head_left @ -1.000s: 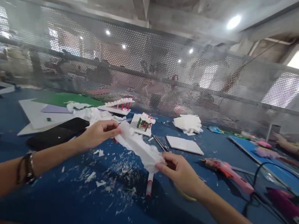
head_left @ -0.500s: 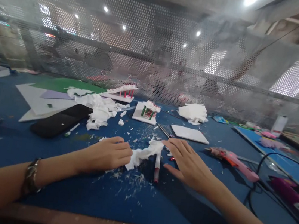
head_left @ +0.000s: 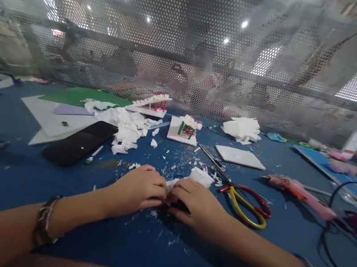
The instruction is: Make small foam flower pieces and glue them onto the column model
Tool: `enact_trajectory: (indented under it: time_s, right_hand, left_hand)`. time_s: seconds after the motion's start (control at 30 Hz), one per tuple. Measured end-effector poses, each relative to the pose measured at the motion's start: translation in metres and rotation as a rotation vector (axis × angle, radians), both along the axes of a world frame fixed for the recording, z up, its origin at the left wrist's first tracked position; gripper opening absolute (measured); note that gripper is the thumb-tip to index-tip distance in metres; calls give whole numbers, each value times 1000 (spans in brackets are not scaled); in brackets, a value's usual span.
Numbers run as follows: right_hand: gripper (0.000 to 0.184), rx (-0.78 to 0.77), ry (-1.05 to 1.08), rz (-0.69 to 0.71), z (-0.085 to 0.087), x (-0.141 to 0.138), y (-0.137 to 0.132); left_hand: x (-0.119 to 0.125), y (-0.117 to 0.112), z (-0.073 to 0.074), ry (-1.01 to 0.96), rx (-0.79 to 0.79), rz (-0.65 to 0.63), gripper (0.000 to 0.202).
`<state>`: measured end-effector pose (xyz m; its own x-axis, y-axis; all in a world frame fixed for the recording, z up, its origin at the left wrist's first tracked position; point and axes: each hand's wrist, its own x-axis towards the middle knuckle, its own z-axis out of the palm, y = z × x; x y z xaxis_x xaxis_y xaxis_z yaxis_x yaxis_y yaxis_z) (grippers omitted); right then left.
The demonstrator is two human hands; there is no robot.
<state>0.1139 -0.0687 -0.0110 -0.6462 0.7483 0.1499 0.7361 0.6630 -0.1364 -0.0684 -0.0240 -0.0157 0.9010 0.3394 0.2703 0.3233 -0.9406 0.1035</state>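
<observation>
My left hand [head_left: 141, 189] and my right hand [head_left: 195, 204] rest close together on the blue table [head_left: 23, 172], fingertips meeting over a strip of white foam [head_left: 199, 177]. Both hands pinch the near end of the foam, which lies on the table and pokes out beyond my right hand. White foam crumbs [head_left: 173, 168] are scattered around them. Scissors [head_left: 239, 196] with red and yellow handles lie just right of my right hand. The marker seen earlier is hidden under my hands.
A black flat case [head_left: 79, 148] and a pile of torn foam [head_left: 125, 127] lie at left. Two small foam models [head_left: 184, 130] stand behind, with a white sheet [head_left: 239, 156]. Pink glue guns [head_left: 300, 195] and black cables [head_left: 335, 230] lie right. A perforated screen [head_left: 189, 63] bounds the far side.
The foam strip went from held up between both hands to lying on the table. My hands came together at its near end. The camera tilted down and the scissors came into view.
</observation>
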Motion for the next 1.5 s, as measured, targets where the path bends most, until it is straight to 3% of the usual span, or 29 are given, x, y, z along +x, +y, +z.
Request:
enact_trajectory:
  time_s: [0.27,0.5,0.67,0.8,0.93,1.03,1.23,1.4,1.5]
  right_hand:
    - [15,-8,144,-14,-8,-3,3]
    - [17,-38,202,-66,-6,-3,3]
    - [9,-22,213,-132,-8,-6,6]
    - [7,-7,230,-138,-9,-5,8]
    - [7,-13,205,12,-7,1,11]
    - [9,-69,200,67,-5,3,15]
    - [13,-70,199,20,-3,-3,19]
    - [7,-37,288,-12,-2,-3,21]
    - [7,-17,348,-46,4,-1,20]
  left_hand:
    - [0,-3,-1,-59,-175,47,15]
    - [3,-6,-1,-80,-301,164,20]
    - [5,-8,0,-92,-288,221,8]
    - [5,-8,3,-31,-203,264,16]
    - [2,-3,8,75,-138,143,11]
    - [0,2,11,73,-182,96,13]
    - [2,5,10,47,-208,140,15]
    - [3,8,9,53,-103,116,14]
    - [7,8,15,-52,-111,170,19]
